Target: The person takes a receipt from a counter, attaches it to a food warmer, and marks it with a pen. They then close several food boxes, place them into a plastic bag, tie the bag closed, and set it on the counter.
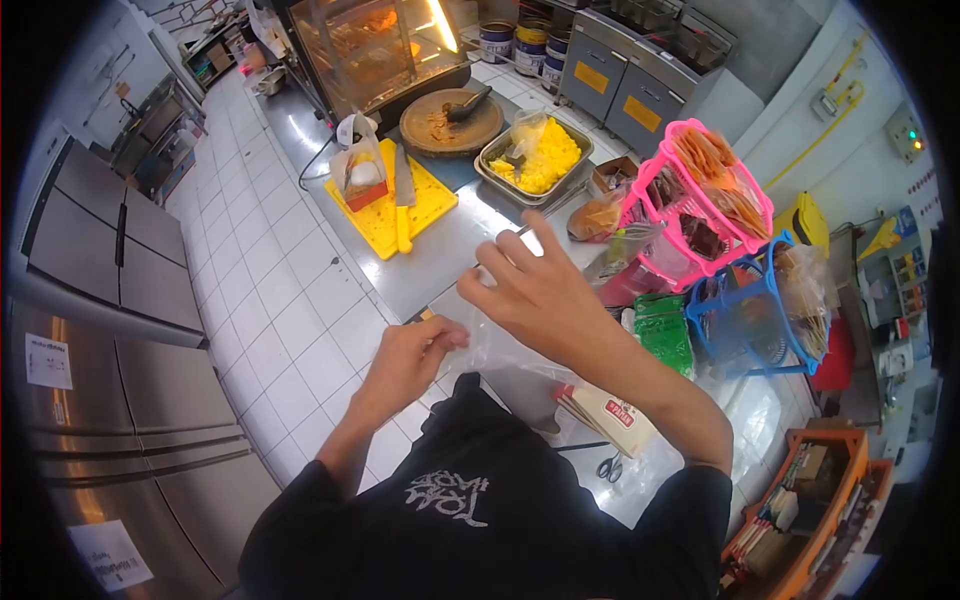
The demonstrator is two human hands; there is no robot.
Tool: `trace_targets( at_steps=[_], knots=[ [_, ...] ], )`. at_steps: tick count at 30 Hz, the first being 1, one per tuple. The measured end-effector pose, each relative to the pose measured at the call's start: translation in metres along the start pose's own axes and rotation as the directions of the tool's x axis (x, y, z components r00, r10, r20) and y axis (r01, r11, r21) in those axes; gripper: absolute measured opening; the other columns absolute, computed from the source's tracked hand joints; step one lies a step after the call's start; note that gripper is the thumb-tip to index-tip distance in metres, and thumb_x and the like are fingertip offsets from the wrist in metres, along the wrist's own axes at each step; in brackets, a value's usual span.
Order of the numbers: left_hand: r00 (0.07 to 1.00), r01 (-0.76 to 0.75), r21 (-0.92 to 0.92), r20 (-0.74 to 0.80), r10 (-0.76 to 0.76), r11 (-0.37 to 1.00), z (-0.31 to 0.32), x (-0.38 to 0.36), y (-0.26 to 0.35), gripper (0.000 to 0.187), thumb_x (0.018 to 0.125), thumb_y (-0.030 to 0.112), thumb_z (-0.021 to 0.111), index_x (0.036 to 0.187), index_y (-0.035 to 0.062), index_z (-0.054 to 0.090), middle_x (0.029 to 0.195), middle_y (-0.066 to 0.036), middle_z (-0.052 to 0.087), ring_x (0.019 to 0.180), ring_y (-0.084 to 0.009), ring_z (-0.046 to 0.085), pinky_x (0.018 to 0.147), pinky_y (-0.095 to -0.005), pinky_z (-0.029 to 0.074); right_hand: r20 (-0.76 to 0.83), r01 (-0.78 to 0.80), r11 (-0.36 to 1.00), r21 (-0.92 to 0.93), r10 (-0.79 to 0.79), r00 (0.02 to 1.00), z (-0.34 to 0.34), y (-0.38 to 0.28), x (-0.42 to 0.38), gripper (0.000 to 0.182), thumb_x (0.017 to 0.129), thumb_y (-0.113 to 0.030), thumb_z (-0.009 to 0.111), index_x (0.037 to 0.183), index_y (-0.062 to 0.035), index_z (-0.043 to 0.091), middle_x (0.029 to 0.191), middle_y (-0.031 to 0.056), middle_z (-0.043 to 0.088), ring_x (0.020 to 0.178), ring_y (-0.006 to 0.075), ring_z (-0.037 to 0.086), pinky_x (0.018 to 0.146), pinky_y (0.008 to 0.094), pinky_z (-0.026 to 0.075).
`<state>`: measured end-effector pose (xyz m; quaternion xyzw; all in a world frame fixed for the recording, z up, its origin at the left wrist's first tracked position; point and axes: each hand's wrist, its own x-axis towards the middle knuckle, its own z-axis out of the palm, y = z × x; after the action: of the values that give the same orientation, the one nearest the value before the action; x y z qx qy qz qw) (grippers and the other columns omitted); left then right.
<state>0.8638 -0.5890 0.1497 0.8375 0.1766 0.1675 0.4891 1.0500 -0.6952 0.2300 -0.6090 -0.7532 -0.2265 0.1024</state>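
Observation:
My left hand [415,355] is closed in a pinch at the edge of a clear plastic bag [492,342] in front of my chest. Up and to the right, my right hand [530,285] hovers above the bag with bent fingers spread apart; I see nothing held in it. Beyond my hands, a knife [404,195] with a yellow handle lies on a yellow cutting board [432,200]. On the same board stands a clear-sided container [358,175] with a red base and white contents. Below my right forearm is a stack of printed paper sleeves [615,412].
A round wooden board [425,118] bears a dark utensil [468,104]. Beside it, yellow food [552,160] fills a metal tray [492,178]. Pink basket [690,270], blue basket [735,340] and green packets [662,335] stand to the right. Scissors [609,468] lie near me.

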Motion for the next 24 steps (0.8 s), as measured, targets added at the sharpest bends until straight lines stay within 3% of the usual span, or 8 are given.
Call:
trace_targets(
  at_steps=[5,7,10,14,18,19,20,24],
  knots=[
    [0.965,0.261,-0.391,0.106,-0.238,0.883,-0.011,-0.004,-0.03,0.015,0.088,0.011,0.075,0.086,0.0021,0.064,0.074,-0.001,0.064,0.067,-0.0076,0.06,0.059,-0.0235,0.05,-0.301,-0.092,0.989,0.118,0.124,0.946,-0.015,-0.034,-0.026,0.016,0.081,-0.018,0.069,0.088,-0.0098,0.058,0.084,0.0077,0.059,0.084,0.0242,0.06,0.076,0.0377,0.046],
    [0.962,0.26,-0.704,0.128,-0.242,0.661,-0.007,-0.01,-0.038,0.02,0.088,0.018,0.076,0.083,0.0062,0.061,0.074,-0.001,0.062,0.068,-0.0073,0.057,0.06,-0.0235,0.048,0.095,-0.43,0.685,0.588,0.469,0.878,0.002,-0.062,-0.042,0.017,0.086,-0.02,0.071,0.091,-0.0073,0.061,0.081,0.0109,0.061,0.079,0.0262,0.062,0.073,0.0372,0.047],
    [0.932,0.338,-0.855,0.245,-0.269,0.392,0.023,-0.015,-0.022,0.025,0.088,0.026,0.077,0.083,0.0086,0.06,0.075,0.001,0.06,0.072,-0.0076,0.057,0.063,-0.0224,0.047,0.451,-0.603,0.232,0.763,0.477,0.754,0.033,-0.092,-0.044,0.024,0.092,-0.022,0.068,0.088,-0.0011,0.058,0.071,0.0117,0.057,0.065,0.0258,0.057,0.063,0.0373,0.047],
    [0.932,0.345,-0.856,0.265,-0.247,0.385,0.017,-0.006,-0.005,0.025,0.089,0.024,0.076,0.076,0.0091,0.06,0.075,0.002,0.06,0.074,-0.0069,0.057,0.062,-0.0228,0.045,0.339,-0.412,-0.018,0.911,0.601,0.724,0.038,-0.086,-0.051,0.02,0.092,-0.012,0.064,0.082,0.0019,0.055,0.068,0.0141,0.055,0.058,0.0257,0.054,0.057,0.0346,0.044],
    [0.933,0.334,-0.533,0.07,-0.353,0.777,-0.02,0.003,-0.014,0.033,0.09,0.01,0.071,0.065,0.0083,0.05,0.066,0.003,0.051,0.063,-0.0068,0.046,0.056,-0.0246,0.038,-0.003,-0.509,0.375,0.774,0.807,0.59,0.056,-0.069,-0.087,0.01,0.086,-0.001,0.063,0.081,0.0008,0.055,0.072,0.0145,0.056,0.063,0.0298,0.057,0.059,0.0378,0.046],
    [0.945,0.154,-0.258,-0.243,-0.218,0.954,-0.028,0.003,-0.026,0.036,0.091,0.007,0.068,0.064,0.0078,0.044,0.065,0.004,0.043,0.063,-0.0063,0.04,0.055,-0.0246,0.035,-0.128,-0.547,0.5,0.671,0.805,0.579,0.062,-0.063,-0.103,0.009,0.083,0.002,0.063,0.081,0.0002,0.055,0.073,0.0144,0.056,0.064,0.0314,0.058,0.059,0.039,0.047],
    [0.876,0.033,0.092,-0.483,0.016,0.995,-0.036,0.004,-0.039,0.04,0.092,0.005,0.066,0.063,0.0072,0.039,0.063,0.006,0.036,0.062,-0.0058,0.034,0.054,-0.0246,0.031,-0.138,-0.602,0.523,0.603,0.812,0.567,0.062,-0.058,-0.118,0.009,0.081,0.003,0.063,0.082,0.0,0.055,0.076,0.0147,0.058,0.066,0.0329,0.059,0.06,0.0401,0.048],
    [0.687,0.159,0.122,-0.726,-0.021,0.98,-0.057,0.001,-0.064,0.046,0.093,0.006,0.066,0.067,0.0072,0.028,0.066,0.003,0.025,0.065,-0.0076,0.024,0.053,-0.0266,0.024,-0.233,-0.708,0.507,0.491,0.86,0.454,0.071,-0.054,-0.183,0.009,0.086,0.0,0.063,0.08,-0.0021,0.057,0.074,0.0102,0.06,0.066,0.0228,0.062,0.062,0.0353,0.047]
  ],
)
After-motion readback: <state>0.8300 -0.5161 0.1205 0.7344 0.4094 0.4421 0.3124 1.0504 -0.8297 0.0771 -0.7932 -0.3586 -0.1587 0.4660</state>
